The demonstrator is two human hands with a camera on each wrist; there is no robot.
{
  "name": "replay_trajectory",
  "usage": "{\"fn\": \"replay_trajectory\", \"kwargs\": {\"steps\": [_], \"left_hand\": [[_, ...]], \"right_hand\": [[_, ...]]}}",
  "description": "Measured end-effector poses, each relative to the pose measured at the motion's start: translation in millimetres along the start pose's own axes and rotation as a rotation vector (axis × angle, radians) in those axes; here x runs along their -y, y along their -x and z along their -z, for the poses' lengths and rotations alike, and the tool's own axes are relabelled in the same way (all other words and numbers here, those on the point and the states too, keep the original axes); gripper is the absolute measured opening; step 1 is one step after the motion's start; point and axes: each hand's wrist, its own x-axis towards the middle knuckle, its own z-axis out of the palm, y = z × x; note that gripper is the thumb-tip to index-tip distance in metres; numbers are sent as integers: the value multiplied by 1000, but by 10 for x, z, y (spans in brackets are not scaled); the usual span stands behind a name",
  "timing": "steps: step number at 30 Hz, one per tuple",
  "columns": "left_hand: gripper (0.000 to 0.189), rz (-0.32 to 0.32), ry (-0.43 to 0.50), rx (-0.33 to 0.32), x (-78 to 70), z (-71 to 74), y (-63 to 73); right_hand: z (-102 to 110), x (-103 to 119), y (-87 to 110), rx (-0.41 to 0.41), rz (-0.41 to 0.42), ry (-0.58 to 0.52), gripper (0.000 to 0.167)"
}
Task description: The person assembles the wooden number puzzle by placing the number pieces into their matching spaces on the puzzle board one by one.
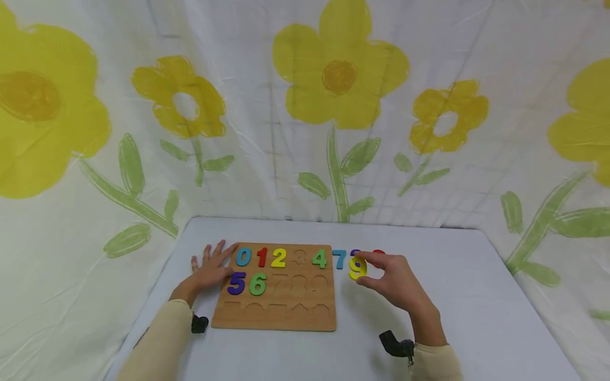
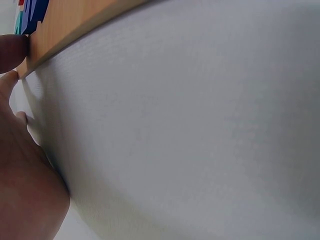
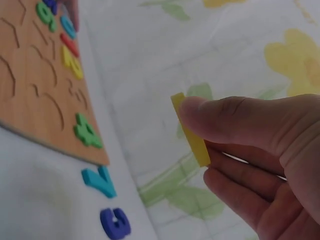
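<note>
Gripping the yellow 9 (image 1: 364,269) looks like the current step: right hand (image 1: 397,279) pinches it above the table (image 1: 286,354), right of the board (image 1: 274,320). Left hand (image 1: 209,272) has fingers spread at the board's left edge. Next move probably calls for carrying the 9 leftward and aligning it with its recess (image 1: 320,286). Count: six numbers seated (0 (image 1: 240,257), 1 (image 1: 262,257), 2 (image 1: 278,259), 4 (image 1: 321,259), 5 (image 1: 236,284), 6 (image 1: 252,286)); one pinched; three loose pieces: blue 7 (image 1: 340,255), purple number (image 3: 106,225), red piece (image 1: 378,251), mostly hidden. Four number recesses vacant.

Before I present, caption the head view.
The right grip pinches a yellow 9 beside the wooden number board.
</note>
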Motion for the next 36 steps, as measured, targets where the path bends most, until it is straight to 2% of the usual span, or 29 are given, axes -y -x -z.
{"fn": "replay_trajectory", "kwargs": {"steps": [5, 13, 20, 36], "left_hand": [[85, -5, 16, 6, -25, 29, 29], [84, -12, 10, 0, 6, 19, 4], [83, -19, 9, -8, 30, -3, -5], [84, -16, 13, -7, -23, 10, 23]], "right_hand": [[-155, 83, -77, 33, 28, 10, 53], [-494, 109, -145, 111, -83, -49, 55], [-745, 44, -207, 155, -72, -47, 54], [-1017, -6, -263, 255, -99, -95, 55]]}}
